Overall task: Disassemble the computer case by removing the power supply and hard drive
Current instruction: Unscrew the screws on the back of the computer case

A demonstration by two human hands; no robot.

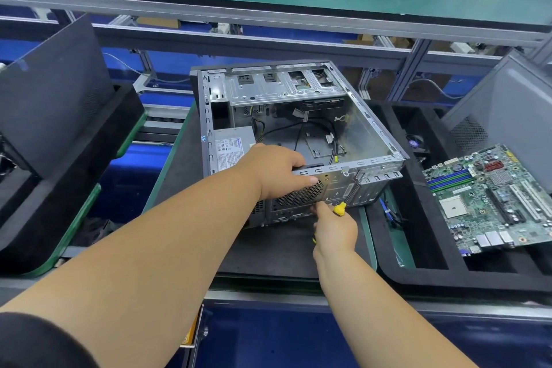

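Computer case (pixel 355 128) lies on its side on the dark mat, open upward, under the left hand (pixel 277 170), whose fingers curl over its near rear edge. Steel shell: I judge it stiff, fairly heavy, sharp-edged, best held by that folded rim. Inside, just beyond the left hand, sits the power supply (pixel 231 146), a dense metal box with loose cables trailing rightward; lift it by its body, not its wires. Right of the right hand (pixel 334 230), a black tray (pixel 418 275) holds a motherboard (pixel 490 200). That hand grips a yellow-handled screwdriver (pixel 348 196) against the rear panel.
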